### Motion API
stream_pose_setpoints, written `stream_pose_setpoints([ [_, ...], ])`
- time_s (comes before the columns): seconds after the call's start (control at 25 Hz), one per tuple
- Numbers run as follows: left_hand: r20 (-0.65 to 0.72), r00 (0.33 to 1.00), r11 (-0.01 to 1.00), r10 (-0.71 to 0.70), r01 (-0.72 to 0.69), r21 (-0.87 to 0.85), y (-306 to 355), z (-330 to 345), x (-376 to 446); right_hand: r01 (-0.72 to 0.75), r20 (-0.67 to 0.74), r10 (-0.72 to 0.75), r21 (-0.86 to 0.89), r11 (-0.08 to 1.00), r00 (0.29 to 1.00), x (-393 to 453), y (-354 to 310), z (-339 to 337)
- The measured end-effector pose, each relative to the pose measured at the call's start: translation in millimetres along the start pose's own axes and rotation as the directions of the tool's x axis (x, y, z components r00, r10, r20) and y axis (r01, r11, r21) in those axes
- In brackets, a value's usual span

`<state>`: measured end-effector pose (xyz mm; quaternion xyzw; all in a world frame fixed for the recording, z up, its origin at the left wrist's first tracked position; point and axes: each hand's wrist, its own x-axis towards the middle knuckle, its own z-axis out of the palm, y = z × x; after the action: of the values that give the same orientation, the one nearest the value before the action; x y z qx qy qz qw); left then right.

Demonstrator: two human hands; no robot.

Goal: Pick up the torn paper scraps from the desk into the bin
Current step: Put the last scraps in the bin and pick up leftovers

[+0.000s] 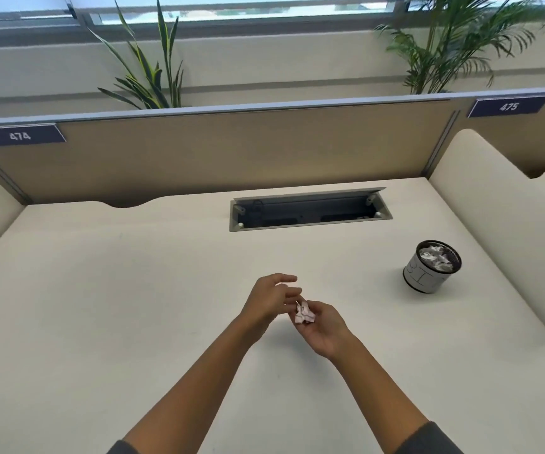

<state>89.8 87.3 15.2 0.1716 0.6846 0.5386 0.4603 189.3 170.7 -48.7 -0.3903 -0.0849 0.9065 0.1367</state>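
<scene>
Pale desk (133,290) looks cleared; paper scraps (304,313) sit bunched in the right hand (325,329), fingers curled round them, left hand (269,299) loosely spread, possibly touching. Feather-light, crushable: cup them whole toward the bin (431,267).

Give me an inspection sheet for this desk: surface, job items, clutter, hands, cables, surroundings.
Surface: cream laminate desk, no loose scraps seen on it.
Job's things: bunch of white torn paper scraps held above the desk; small round bin with white label and dark rim standing to the right, already holding scraps.
Clutter: nothing seen.
Hands: right hand cupped, its grip on the scraps; left hand open, fingers at the scraps.
Cables: open grey cable tray recessed in the desk; a dark cord inside, unclear.
Surroundings: beige partition with seat plates 474 and 475, green plants and window behind.
</scene>
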Motion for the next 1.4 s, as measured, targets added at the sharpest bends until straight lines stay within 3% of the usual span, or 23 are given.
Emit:
stream_pose_setpoints([
  [0.12, 0.023, 0.999, 0.999, 0.04, -0.04, 0.012, 4.8, 22.3, 14.6, -0.008, -0.021, 0.008, 0.003, 1.0, 1.0, -7.1, -24.2, -11.2],
  [0.32, -0.043, 0.992, 0.936, 0.12, -0.098, 0.339, -21.2, 52.0, 47.4, 0.127, -0.063, -0.122, 0.066, 0.99, 0.99, -15.7, -82.0, -29.8],
  [0.48, 0.041, 0.999, 0.803, -0.009, -0.017, 0.596, -37.3, 64.5, 72.8, 0.333, -0.025, -0.332, 0.08, 0.94, 0.943, -30.4, -155.8, -46.0],
  [0.6, 0.079, 0.989, 0.718, -0.128, 0.037, 0.695, -50.7, 69.1, 79.6, 0.52, 0.005, -0.523, -0.125, 0.845, 0.852, -47.1, -208.7, -51.7],
  [0.68, 0.099, 0.99, 0.696, -0.098, -0.003, 0.718, -61.1, 69.4, 79.6, 0.615, 0.024, -0.671, -0.424, 0.665, 0.741, -49.6, -235.9, -58.4],
  [0.8, 0.135, 0.99, 0.725, -0.032, -0.07, 0.685, -70.9, 62.0, 77.7, 0.527, 0.125, -0.859, -0.829, 0.184, 0.496, -40.1, -258.1, -71.6],
  [0.88, 0.161, 0.987, 0.759, -0.03, -0.082, 0.645, -73.6, 56.0, 77.6, 0.401, 0.274, -0.892, -0.909, -0.118, 0.359, -34.0, -257.9, -76.4],
  [0.92, 0.167, 0.986, 0.77, -0.028, -0.085, 0.632, -74.7, 53.9, 78.3, 0.37, 0.35, -0.877, -0.902, -0.222, 0.328, -30.3, -254.9, -79.5],
  [1.04, 0.17, 0.985, 0.779, -0.006, -0.102, 0.619, -77.3, 52.5, 77.4, 0.319, 0.446, -0.807, -0.886, -0.336, 0.387, -18.7, -245.5, -93.7],
  [1.12, 0.176, 0.984, 0.79, 0.007, -0.113, 0.603, -78.2, 51.5, 77.4, 0.223, 0.459, -0.756, -0.888, -0.401, 0.467, -13.9, -242.4, -99.4],
  [1.24, 0.184, 0.983, 0.792, 0.023, -0.13, 0.596, -81.0, 49.2, 77.3, 0.027, 0.492, -0.696, -0.826, -0.563, 0.524, -8.4, -245.2, -101.0],
  [1.4, 0.211, 0.977, 0.797, 0.013, -0.137, 0.588, -80.5, 43.1, 76.4, -0.117, 0.414, -0.698, -0.808, -0.577, 0.584, -6.6, -241.0, -97.6],
])
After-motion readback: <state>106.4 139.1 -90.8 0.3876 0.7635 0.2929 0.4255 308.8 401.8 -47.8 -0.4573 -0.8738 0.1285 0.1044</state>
